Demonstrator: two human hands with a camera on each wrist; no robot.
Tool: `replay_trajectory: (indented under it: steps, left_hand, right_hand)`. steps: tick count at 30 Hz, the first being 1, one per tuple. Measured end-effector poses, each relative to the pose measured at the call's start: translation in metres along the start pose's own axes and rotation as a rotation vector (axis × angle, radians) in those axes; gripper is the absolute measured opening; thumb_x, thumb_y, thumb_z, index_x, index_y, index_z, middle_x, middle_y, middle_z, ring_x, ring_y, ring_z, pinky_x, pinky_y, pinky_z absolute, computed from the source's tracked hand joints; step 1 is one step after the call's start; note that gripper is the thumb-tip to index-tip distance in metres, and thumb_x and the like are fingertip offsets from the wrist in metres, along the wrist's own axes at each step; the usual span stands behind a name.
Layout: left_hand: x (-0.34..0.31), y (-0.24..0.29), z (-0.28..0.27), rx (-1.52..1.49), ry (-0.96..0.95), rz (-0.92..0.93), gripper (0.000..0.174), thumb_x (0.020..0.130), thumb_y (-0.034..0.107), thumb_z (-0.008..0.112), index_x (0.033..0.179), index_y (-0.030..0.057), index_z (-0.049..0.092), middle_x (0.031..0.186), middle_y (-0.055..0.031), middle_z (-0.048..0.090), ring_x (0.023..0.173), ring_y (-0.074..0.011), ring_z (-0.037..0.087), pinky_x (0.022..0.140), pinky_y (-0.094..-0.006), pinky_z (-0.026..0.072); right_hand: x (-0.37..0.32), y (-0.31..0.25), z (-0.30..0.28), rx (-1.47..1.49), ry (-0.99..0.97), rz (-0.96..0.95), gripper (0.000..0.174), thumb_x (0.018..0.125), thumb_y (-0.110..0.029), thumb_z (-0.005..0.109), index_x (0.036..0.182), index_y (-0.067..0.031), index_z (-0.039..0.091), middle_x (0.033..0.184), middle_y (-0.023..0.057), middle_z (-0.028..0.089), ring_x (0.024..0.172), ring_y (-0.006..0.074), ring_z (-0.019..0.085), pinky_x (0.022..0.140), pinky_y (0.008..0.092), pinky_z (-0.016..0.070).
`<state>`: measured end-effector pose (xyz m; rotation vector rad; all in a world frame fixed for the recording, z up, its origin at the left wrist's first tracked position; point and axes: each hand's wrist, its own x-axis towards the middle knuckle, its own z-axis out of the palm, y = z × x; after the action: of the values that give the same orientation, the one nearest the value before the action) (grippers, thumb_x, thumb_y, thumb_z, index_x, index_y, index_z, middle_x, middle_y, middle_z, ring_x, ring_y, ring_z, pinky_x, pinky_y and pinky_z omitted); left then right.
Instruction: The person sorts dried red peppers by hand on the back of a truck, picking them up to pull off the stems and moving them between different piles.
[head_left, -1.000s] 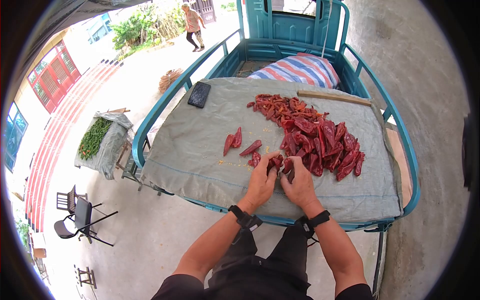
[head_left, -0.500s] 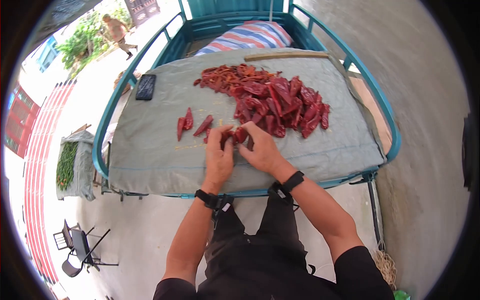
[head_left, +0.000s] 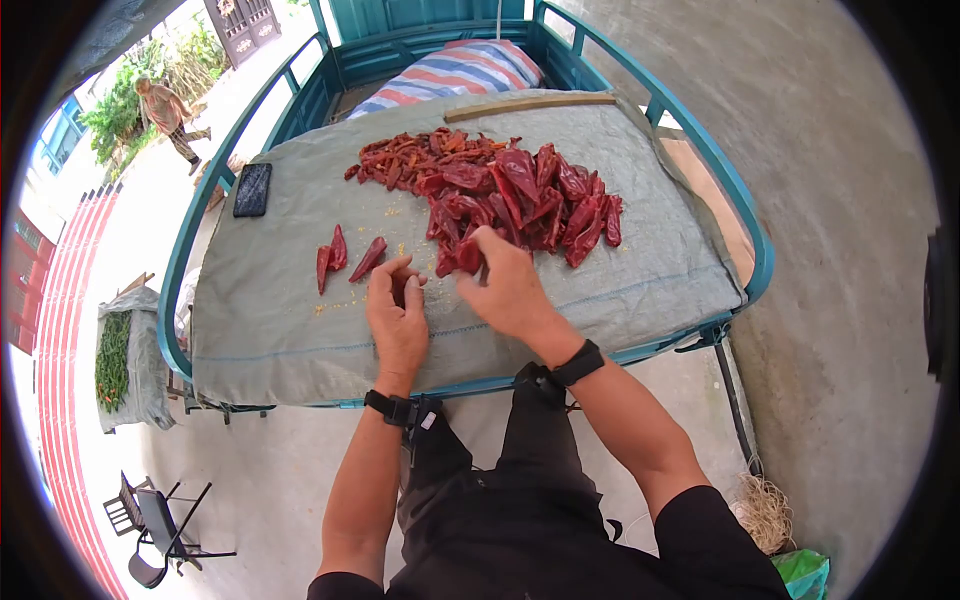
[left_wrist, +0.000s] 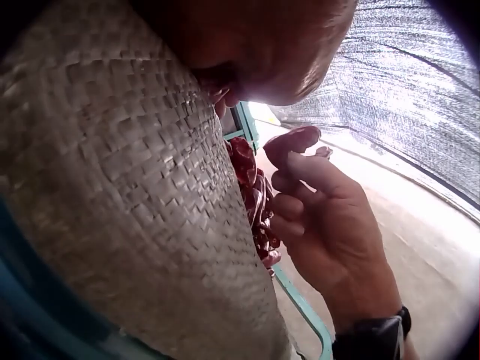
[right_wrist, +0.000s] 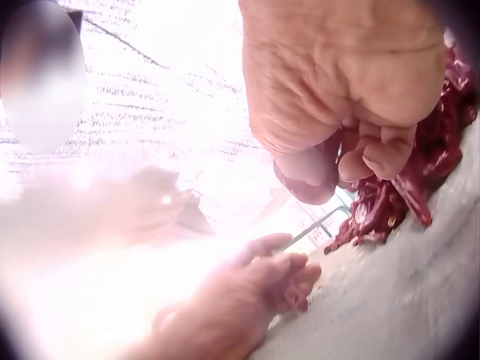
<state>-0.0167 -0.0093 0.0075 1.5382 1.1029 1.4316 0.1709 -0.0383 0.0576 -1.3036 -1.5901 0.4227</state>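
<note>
My right hand [head_left: 510,290] pinches a wrinkled, glossy red chili pepper [left_wrist: 294,144] between thumb and fingers, at the near edge of the large pepper pile [head_left: 520,195]. To its left, my left hand [head_left: 397,322] is curled around a dark red bit of pepper, mostly hidden by the fingers. In the right wrist view the left hand [right_wrist: 259,292] is low over the cloth, apart from the right. Left of it, a few whole red peppers [head_left: 368,258] lie on the grey woven cloth [head_left: 280,320], among scattered yellow seeds.
Smaller, more orange pepper pieces [head_left: 415,160] adjoin the pile's far left. On the cloth are a black phone-like slab [head_left: 252,190] and a wooden strip [head_left: 530,106]. Teal cart rails [head_left: 720,165] flank the cloth; a striped sack [head_left: 450,75] lies behind. A person [head_left: 170,115] walks at far left.
My hands were together at one pepper; now they are apart, the right moved toward the pile with a pepper. The head view has swung, shifting the scene leftward.
</note>
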Motion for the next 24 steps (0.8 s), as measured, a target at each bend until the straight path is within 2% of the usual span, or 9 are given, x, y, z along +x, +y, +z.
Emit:
replay_trajectory:
  steps: [2, 4, 7, 13, 14, 17, 20, 22, 24]
  left_hand:
    - [-0.001, 0.001, -0.001, -0.003, -0.01, -0.012, 0.029, 0.109, -0.006, 0.064, 0.137, -0.0002, 0.063, 0.108, -0.0069, 0.072, 0.1, -0.0137, 0.068, 0.094, -0.0294, 0.0551]
    - [-0.001, 0.004, -0.002, 0.003, -0.024, -0.024, 0.029, 0.109, -0.006, 0.064, 0.138, 0.0, 0.061, 0.107, -0.0074, 0.075, 0.1, -0.0136, 0.069, 0.094, -0.0292, 0.0551]
    - [-0.001, 0.0, 0.0, -0.036, -0.008, 0.048, 0.028, 0.11, -0.003, 0.065, 0.137, 0.0002, 0.058, 0.108, -0.0091, 0.077, 0.101, -0.014, 0.072, 0.094, -0.0296, 0.0562]
    - [0.0, -0.002, -0.002, -0.027, -0.068, -0.025, 0.023, 0.113, 0.003, 0.065, 0.135, -0.0003, 0.058, 0.112, -0.0123, 0.08, 0.102, -0.0155, 0.075, 0.096, -0.0316, 0.0578]
    - [0.0, -0.002, -0.001, -0.044, -0.064, -0.019, 0.022, 0.114, 0.004, 0.065, 0.135, -0.0006, 0.06, 0.112, -0.0122, 0.08, 0.103, -0.0155, 0.075, 0.097, -0.0319, 0.0577]
    - [0.0, 0.0, 0.001, -0.053, -0.053, 0.012, 0.02, 0.114, 0.005, 0.066, 0.134, -0.0005, 0.066, 0.113, -0.0116, 0.079, 0.106, -0.0159, 0.074, 0.097, -0.0322, 0.0574]
    - [0.002, 0.002, -0.001, 0.061, -0.035, 0.11, 0.021, 0.112, 0.004, 0.068, 0.132, 0.0017, 0.072, 0.112, -0.0103, 0.073, 0.106, -0.0168, 0.07, 0.094, -0.032, 0.0564]
    - [0.003, 0.016, -0.005, 0.202, -0.027, 0.23, 0.021, 0.11, 0.003, 0.07, 0.13, 0.0035, 0.075, 0.111, -0.0099, 0.067, 0.106, -0.0176, 0.067, 0.092, -0.0321, 0.0553]
    - [0.001, 0.016, -0.003, 0.235, -0.008, 0.233, 0.023, 0.106, 0.003, 0.073, 0.129, 0.0045, 0.077, 0.11, -0.0113, 0.063, 0.102, -0.0215, 0.064, 0.091, -0.0345, 0.0545]
  right_hand:
    - [0.004, 0.001, -0.022, 0.053, 0.007, 0.173, 0.029, 0.093, -0.012, 0.082, 0.114, -0.0014, 0.066, 0.098, 0.0145, 0.078, 0.084, 0.0211, 0.074, 0.078, 0.0393, 0.0581]
    - [0.009, 0.011, -0.046, 0.004, 0.056, 0.256, 0.03, 0.091, -0.018, 0.083, 0.111, -0.0004, 0.07, 0.096, 0.0204, 0.079, 0.092, 0.0359, 0.078, 0.086, 0.0451, 0.0602]
    - [0.016, 0.034, -0.08, 0.05, 0.11, 0.194, 0.035, 0.09, -0.02, 0.084, 0.116, 0.0007, 0.073, 0.1, 0.0192, 0.081, 0.091, 0.0342, 0.078, 0.088, 0.0434, 0.0606]
    - [0.056, 0.032, -0.143, -0.094, 0.116, 0.314, 0.039, 0.09, -0.02, 0.084, 0.117, 0.006, 0.075, 0.099, 0.02, 0.082, 0.088, 0.0291, 0.077, 0.088, 0.0427, 0.0608]
    - [0.065, 0.034, -0.15, -0.111, 0.081, 0.376, 0.041, 0.092, -0.021, 0.085, 0.119, 0.0071, 0.074, 0.093, 0.0166, 0.079, 0.077, 0.0232, 0.074, 0.072, 0.0404, 0.0602]
    - [0.088, 0.042, -0.16, 0.013, 0.011, 0.478, 0.046, 0.094, -0.022, 0.087, 0.126, 0.0078, 0.071, 0.087, 0.0128, 0.074, 0.068, 0.0178, 0.069, 0.056, 0.0353, 0.0549]
    - [0.092, 0.041, -0.158, -0.015, 0.125, 0.456, 0.05, 0.096, -0.021, 0.088, 0.131, 0.0089, 0.067, 0.087, 0.0107, 0.072, 0.065, 0.0156, 0.068, 0.049, 0.0306, 0.0505]
    - [0.092, 0.054, -0.157, -0.035, 0.133, 0.445, 0.05, 0.097, -0.021, 0.087, 0.133, 0.0071, 0.066, 0.09, 0.0116, 0.074, 0.067, 0.0163, 0.069, 0.051, 0.0316, 0.0528]
    - [0.088, 0.06, -0.159, -0.063, 0.164, 0.428, 0.047, 0.097, -0.02, 0.086, 0.133, 0.0047, 0.067, 0.093, 0.0121, 0.075, 0.069, 0.0169, 0.07, 0.054, 0.0326, 0.0549]
